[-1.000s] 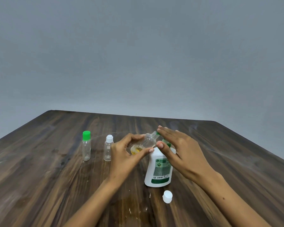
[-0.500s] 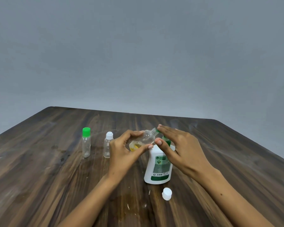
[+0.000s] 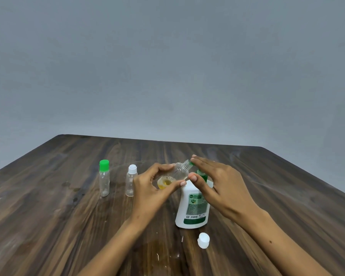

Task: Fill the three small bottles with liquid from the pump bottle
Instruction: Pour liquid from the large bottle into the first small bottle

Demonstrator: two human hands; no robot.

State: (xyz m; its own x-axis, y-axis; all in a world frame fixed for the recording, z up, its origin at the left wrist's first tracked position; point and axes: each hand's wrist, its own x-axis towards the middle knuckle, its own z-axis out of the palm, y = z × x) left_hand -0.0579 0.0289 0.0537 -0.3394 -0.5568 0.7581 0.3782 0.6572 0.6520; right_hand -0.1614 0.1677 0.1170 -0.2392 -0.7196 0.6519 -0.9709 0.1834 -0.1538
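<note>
My left hand [image 3: 149, 188] grips a small clear bottle [image 3: 175, 173], tilted with its open neck up against the green pump nozzle; yellow liquid sits in its bottom. My right hand [image 3: 217, 182] lies flat with straight fingers on the pump head of the white pump bottle [image 3: 193, 212], which stands on the table. The pump head is mostly hidden under the hand. Two more small clear bottles stand to the left: one with a green cap [image 3: 104, 180], one with a white cap [image 3: 131, 183].
A loose white cap [image 3: 203, 240] lies on the dark wooden table [image 3: 48, 216] in front of the pump bottle. A yellowish wet patch [image 3: 155, 248] marks the wood near my left forearm. A grey wall stands behind the table.
Both hands and the tilted bottle stay at the pump. The right hand has lowered slightly on the pump head, and the view has shifted a little.
</note>
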